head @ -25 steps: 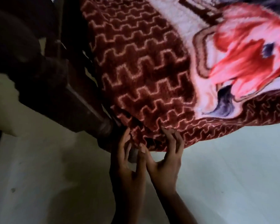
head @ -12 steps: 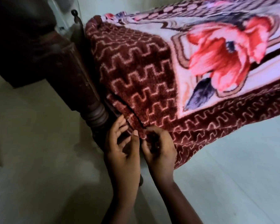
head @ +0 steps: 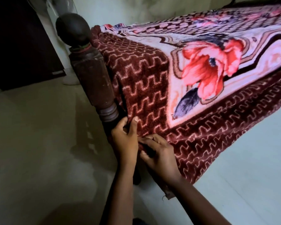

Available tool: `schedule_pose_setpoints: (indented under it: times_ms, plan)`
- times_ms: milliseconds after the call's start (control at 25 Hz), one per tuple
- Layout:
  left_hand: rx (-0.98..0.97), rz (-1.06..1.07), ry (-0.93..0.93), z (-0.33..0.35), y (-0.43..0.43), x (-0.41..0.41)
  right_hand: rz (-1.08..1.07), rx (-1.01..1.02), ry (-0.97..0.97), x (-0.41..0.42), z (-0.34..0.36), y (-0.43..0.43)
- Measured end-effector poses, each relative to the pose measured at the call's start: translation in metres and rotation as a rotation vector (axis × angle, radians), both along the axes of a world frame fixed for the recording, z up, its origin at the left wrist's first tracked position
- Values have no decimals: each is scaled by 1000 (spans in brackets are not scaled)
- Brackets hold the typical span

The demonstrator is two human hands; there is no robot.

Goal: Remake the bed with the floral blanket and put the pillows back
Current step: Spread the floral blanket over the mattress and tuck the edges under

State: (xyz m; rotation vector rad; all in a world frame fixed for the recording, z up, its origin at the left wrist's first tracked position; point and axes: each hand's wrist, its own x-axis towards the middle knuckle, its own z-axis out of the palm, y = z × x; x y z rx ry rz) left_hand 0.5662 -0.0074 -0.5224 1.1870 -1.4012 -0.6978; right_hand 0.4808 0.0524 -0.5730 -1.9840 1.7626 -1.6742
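The floral blanket (head: 193,70), maroon-bordered with a large red flower, lies spread over the bed and hangs down at its near corner. My left hand (head: 125,140) pinches the hanging maroon fold beside the dark wooden bedpost (head: 94,75). My right hand (head: 161,158) grips the blanket's lower edge just to the right, its fingers curled into the cloth. The two hands touch each other. No pillows are in view.
Pale floor (head: 39,143) stretches left and below the bed. A dark cabinet (head: 19,43) stands at the far left against the light wall. The blanket's corner tip (head: 168,194) dangles near the floor under my right forearm.
The view has lifted and pulled back, showing the bed top and bedpost knob. My hands have gone from spread fingers on the hem to pinching and gathering the corner fold.
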Motion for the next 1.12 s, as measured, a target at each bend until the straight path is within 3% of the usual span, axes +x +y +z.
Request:
schedule_pose_setpoints:
  times_ms: [120,280,440,600,760,840,920,1000,1120]
  plan:
    - [25,-15,61,-8,-6,0,121,86,53,-21,21,4]
    - [-16,-23,85,-13,-5,1,45,8,-400,-37,60,3]
    - [7,-43,122,-20,-7,8,75,139,-126,-14,66,-27]
    - [-41,-166,182,-22,19,6,175,283,142,-50,79,-16]
    - [-120,-201,9,-47,45,-10,134,569,72,-86,103,-6]
    - [38,-143,69,-63,62,-21,131,636,-307,-85,96,0]
    - [282,-148,240,-80,77,-28,98,591,-889,-76,67,16]
    - [439,-170,284,-95,75,-32,-37,542,-1384,-62,16,34]
    - [623,-203,273,-107,64,-36,-208,569,-1840,-35,-62,59]
